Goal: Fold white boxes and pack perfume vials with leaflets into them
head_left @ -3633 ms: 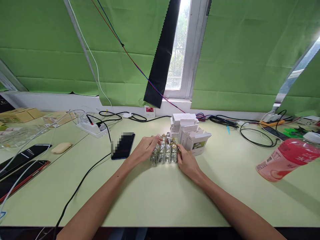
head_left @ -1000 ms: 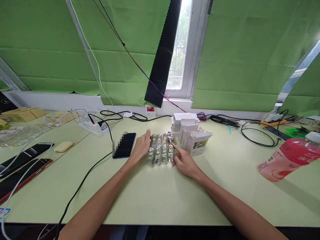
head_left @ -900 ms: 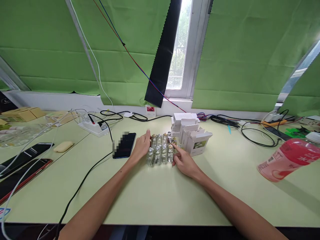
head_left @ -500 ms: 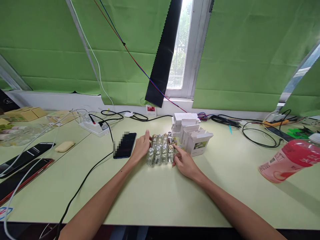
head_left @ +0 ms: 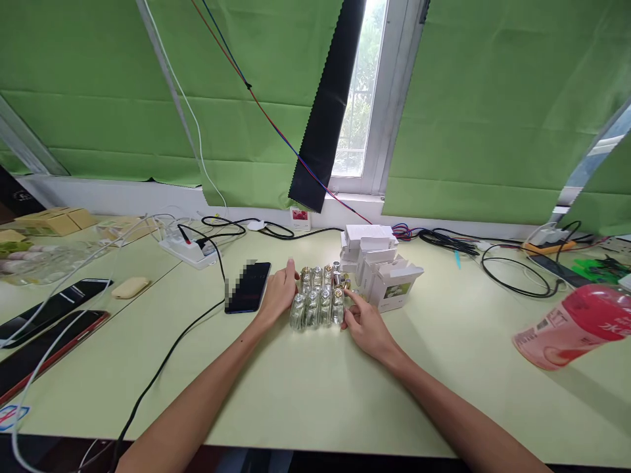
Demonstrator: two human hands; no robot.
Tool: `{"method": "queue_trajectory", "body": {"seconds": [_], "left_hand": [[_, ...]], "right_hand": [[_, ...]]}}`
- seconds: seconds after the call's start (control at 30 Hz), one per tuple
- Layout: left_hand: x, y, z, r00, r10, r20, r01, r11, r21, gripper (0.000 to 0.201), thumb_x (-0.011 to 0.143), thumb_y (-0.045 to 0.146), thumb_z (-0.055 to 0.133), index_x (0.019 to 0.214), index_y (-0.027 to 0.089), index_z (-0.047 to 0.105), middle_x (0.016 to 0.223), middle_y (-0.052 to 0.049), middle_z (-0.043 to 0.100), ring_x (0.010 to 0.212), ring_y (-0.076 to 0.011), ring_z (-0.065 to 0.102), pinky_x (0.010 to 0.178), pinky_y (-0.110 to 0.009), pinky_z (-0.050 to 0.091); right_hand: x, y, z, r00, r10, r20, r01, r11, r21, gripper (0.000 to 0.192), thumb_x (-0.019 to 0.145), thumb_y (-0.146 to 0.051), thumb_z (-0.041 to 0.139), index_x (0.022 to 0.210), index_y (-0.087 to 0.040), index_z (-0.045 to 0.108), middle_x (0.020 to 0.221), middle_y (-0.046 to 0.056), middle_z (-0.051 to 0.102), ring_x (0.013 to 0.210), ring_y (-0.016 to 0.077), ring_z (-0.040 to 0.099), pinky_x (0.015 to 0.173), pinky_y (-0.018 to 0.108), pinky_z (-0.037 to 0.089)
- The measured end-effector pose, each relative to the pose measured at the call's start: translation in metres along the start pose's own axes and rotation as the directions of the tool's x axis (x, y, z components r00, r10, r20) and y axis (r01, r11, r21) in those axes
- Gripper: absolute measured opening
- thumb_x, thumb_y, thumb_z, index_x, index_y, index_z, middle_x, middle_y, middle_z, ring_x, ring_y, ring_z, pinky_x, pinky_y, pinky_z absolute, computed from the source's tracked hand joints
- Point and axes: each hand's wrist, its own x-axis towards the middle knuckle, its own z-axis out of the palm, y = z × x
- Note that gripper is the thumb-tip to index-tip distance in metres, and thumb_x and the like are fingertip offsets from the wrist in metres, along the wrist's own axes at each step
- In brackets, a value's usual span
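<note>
Several small clear glass bottles [head_left: 311,309] with silver and gold caps stand packed in rows on the table. My left hand [head_left: 280,292] lies along the left side of the group, thumb raised, its fingertips at the rear left bottle and partly hidden. On the opposite side is my right hand [head_left: 365,325], its index finger stretched out against the bottles at the right end and its thumb lower down near the front right one. Neither hand lifts a bottle. Behind my right hand stand several small white cardboard boxes [head_left: 389,295], some with open flaps.
A dark phone [head_left: 248,287] lies left of my left hand, with a black cable [head_left: 170,355] running past it. Two more phones [head_left: 49,348] and a cream case [head_left: 130,288] are farther left. A pink-labelled drink bottle [head_left: 566,328] stands at the right. A power strip [head_left: 190,253] sits behind.
The view has shifted slightly. Both hands keep their places at the two sides of the glass bottles, and the bottles stand in nearly the same arrangement.
</note>
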Motion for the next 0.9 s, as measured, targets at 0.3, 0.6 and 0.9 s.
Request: {"method": "queue_trajectory", "body": {"seconds": [0.3, 0.6, 0.9], "left_hand": [[0.012, -0.017, 0.002, 0.987, 0.162, -0.015, -0.158, 0.978, 0.138, 0.034, 0.092, 0.028, 0.044, 0.106, 0.015, 0.072, 0.101, -0.016, 0.075, 0.096, -0.0299, 0.069, 0.094, -0.041, 0.049], [0.020, -0.035, 0.006, 0.939, 0.293, 0.180, -0.300, 0.954, 0.011, 0.044, 0.082, 0.016, 0.047, 0.115, 0.019, 0.076, 0.125, -0.010, 0.074, 0.109, -0.0273, 0.071, 0.099, -0.036, 0.053], [0.023, -0.041, 0.009, 0.969, 0.207, 0.133, -0.203, 0.978, -0.044, 0.039, 0.078, 0.021, 0.053, 0.107, 0.016, 0.078, 0.119, -0.013, 0.076, 0.106, -0.0302, 0.072, 0.096, -0.039, 0.055]], "right_hand": [[-0.002, 0.002, 0.002, 1.000, -0.007, -0.027, 0.007, 1.000, 0.003, 0.048, 0.094, -0.022, 0.047, 0.140, -0.013, 0.052, 0.071, 0.003, 0.071, 0.071, 0.0209, 0.070, 0.077, 0.034, 0.052], [-0.002, 0.001, 0.006, 0.999, -0.030, -0.032, 0.030, 1.000, -0.010, 0.047, 0.093, -0.019, 0.046, 0.138, -0.012, 0.053, 0.069, 0.001, 0.069, 0.069, 0.0203, 0.070, 0.075, 0.033, 0.052], [-0.002, 0.001, 0.005, 0.999, -0.033, -0.024, 0.032, 0.999, -0.016, 0.047, 0.093, -0.019, 0.047, 0.139, -0.012, 0.052, 0.069, 0.002, 0.069, 0.070, 0.0206, 0.070, 0.074, 0.033, 0.053]]}}
